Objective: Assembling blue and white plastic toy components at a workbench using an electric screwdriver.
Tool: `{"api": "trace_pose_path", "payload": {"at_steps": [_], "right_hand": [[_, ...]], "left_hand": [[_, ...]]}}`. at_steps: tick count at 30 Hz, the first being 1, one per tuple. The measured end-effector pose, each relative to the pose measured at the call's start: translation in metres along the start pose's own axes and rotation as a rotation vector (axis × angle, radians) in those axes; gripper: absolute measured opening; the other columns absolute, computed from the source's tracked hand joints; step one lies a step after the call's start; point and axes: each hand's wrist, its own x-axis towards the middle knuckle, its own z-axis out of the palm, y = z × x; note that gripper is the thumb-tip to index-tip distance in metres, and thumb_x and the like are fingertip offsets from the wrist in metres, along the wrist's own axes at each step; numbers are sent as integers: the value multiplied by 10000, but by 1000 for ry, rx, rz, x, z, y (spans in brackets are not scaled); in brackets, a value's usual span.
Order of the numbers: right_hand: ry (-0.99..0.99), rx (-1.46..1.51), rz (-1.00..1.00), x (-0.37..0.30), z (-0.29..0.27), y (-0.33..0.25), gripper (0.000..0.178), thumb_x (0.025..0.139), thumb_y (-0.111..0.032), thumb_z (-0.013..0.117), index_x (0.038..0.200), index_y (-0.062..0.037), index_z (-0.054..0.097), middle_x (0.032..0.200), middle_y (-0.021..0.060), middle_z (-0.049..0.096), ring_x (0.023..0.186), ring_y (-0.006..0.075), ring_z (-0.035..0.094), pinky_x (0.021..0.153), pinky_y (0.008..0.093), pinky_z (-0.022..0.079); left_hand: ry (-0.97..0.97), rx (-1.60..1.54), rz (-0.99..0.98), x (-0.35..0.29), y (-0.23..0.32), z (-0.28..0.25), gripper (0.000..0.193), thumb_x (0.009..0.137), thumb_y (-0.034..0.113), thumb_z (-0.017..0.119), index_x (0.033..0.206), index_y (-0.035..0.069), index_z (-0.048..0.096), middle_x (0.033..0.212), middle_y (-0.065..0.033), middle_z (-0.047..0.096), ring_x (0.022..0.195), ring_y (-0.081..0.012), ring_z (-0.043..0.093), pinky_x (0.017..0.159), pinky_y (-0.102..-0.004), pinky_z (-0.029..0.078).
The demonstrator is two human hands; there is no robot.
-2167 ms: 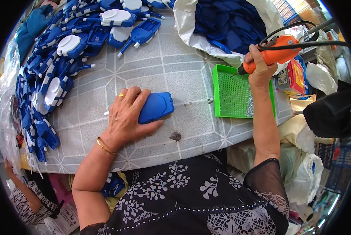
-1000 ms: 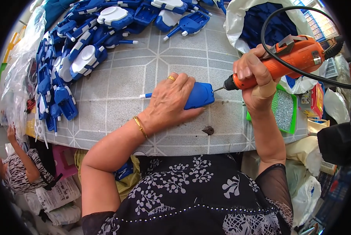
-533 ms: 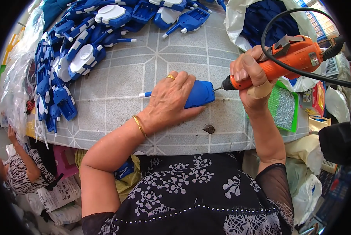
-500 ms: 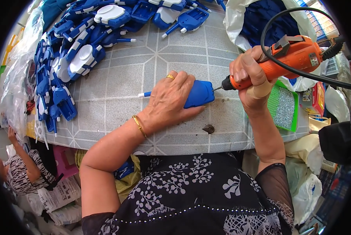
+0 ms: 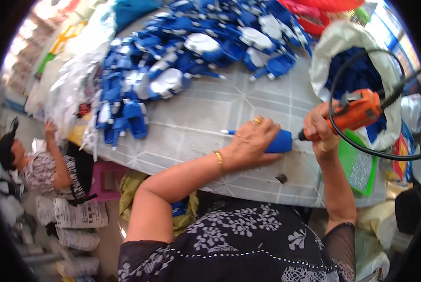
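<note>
On the grey tabletop, a blue plastic casing (image 5: 281,142) lies flat, its white-tipped stem poking out to the left. My left hand (image 5: 252,143) covers and grips it from above, the thumb along its near side. With my right hand (image 5: 321,128) I hold an orange electric screwdriver (image 5: 359,112), pointed left at the casing's right end. The picture is blurred, so whether the bit touches the casing cannot be made out. A small dark piece (image 5: 281,178) lies on the table nearer to me.
Many blue-and-white casings (image 5: 206,43) are heaped along the far and left side. At right stand a green tray (image 5: 371,181) of small metal pieces and a white sack (image 5: 321,61) of blue parts. The screwdriver's black cable (image 5: 335,113) loops nearby. Another person (image 5: 48,169) sits at left.
The whole view has swung, so the table and my arms appear lower and farther right. My left hand stays on the casing, and the screwdriver is still at its right end.
</note>
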Motion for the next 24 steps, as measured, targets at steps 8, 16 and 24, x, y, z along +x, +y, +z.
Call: {"api": "trace_pose_path", "payload": {"at_steps": [8,16,24], "right_hand": [[281,-360,-265,24,-92,-46,300,1000,-224,720,1174,-4,613,918,36,617,826,142,595,800,318,502],[-205,-1592,234,-33,-86,-81,235,928,-247,746,984,-19,733,864,150,751,806,304,744,765,418,558],[-662,-924,-392,88,123,78,234,914,-88,671,1148,-93,673,1097,131,685,948,344,704,798,428,571]], "left_hand": [[241,291,-81,-72,28,-110,714,791,450,856,1293,25,578,1121,-171,586,1027,-368,613,870,-472,516],[565,286,-742,-327,46,-92,611,774,336,887,1234,2,665,1105,-194,662,977,-388,663,877,-444,544],[346,489,-916,-359,16,-17,848,801,379,875,1461,-12,513,1389,-264,535,1263,-448,531,1039,-485,488]]}}
